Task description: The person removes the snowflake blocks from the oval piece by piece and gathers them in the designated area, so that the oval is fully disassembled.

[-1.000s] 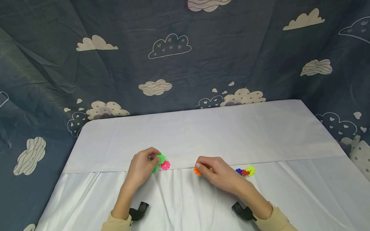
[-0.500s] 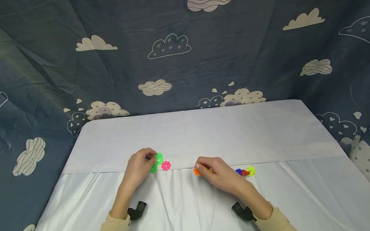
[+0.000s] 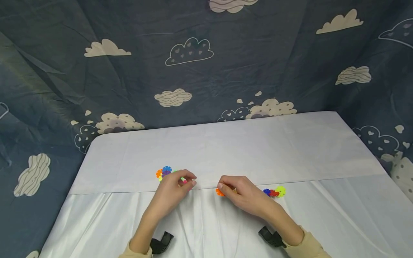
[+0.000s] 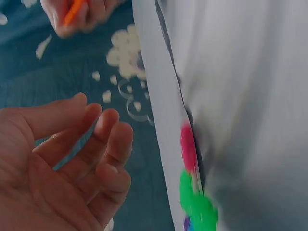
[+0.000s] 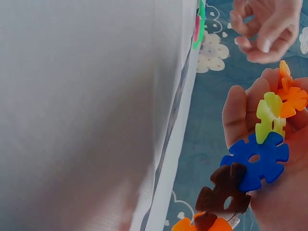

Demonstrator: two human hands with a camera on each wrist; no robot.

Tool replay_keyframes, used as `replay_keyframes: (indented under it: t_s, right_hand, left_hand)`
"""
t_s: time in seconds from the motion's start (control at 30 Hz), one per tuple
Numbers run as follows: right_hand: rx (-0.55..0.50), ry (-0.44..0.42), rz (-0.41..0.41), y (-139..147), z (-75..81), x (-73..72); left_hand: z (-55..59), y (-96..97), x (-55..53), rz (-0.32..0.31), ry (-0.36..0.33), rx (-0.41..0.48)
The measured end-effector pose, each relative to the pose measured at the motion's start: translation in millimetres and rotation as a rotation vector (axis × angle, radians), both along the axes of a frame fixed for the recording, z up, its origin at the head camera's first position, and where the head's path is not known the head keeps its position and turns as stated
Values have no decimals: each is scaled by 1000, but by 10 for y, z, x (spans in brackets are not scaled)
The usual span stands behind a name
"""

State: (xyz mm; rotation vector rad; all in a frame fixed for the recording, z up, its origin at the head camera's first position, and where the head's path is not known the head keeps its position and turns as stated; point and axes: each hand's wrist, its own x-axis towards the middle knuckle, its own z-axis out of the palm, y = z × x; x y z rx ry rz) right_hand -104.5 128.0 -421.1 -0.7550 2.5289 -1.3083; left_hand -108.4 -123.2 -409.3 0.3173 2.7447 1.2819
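My left hand [image 3: 172,190] hovers over the right end of a cluster of joined snowflake discs, fingers loosely bent and holding nothing. In the head view the cluster's blue disc [image 3: 166,168] and orange disc [image 3: 159,173] show beyond the hand, which covers most of the rest. The left wrist view shows its green discs [image 4: 199,211] and pink disc [image 4: 188,147]. My right hand [image 3: 246,193] pinches an orange disc [image 3: 219,192] at the tip of a snowflake-disc chain. Along that palm run a yellow disc [image 5: 263,115], a blue disc [image 5: 267,166] and a brown disc [image 5: 216,192].
Behind the right hand lie blue, red and yellow-green discs [image 3: 280,191]. A white cloth [image 3: 206,150] with a seam covers the table. Dark cloud-print fabric [image 3: 135,79] hangs around it. Black mounts [image 3: 162,243] are worn on both wrists.
My left hand has come off the green and blue part of the cluster and moved right, uncovering the blue and orange discs. The right hand stays in place with its chain.
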Motion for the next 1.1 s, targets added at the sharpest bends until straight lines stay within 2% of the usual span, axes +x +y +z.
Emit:
replay_keyframes:
  t_s: [0.17, 0.23, 0.33, 0.47, 0.63, 0.87, 1.1]
  right_hand:
    - [-15, 19, 14, -7, -10, -7]
    - [-24, 26, 26, -9, -15, -9]
    - [-36, 25, 47, -18, -19, -10]
    - [-40, 10, 60, -37, -20, 0]
    - [-38, 18, 51, -55, -22, 20]
    - [-25, 27, 44, -54, -33, 18]
    - [11, 71, -14, -21, -25, -10]
  left_hand:
    - [-25, 198, 73, -150, -27, 47]
    - [-52, 263, 96, -189, -45, 56]
    - [-91, 337, 126, -220, -65, 58]
    - [-115, 389, 154, -244, -58, 60]
    - [-119, 414, 165, -248, -37, 80]
    - [-137, 400, 152, -237, -57, 147]
    - [-139, 351, 108, -153, -113, 244]
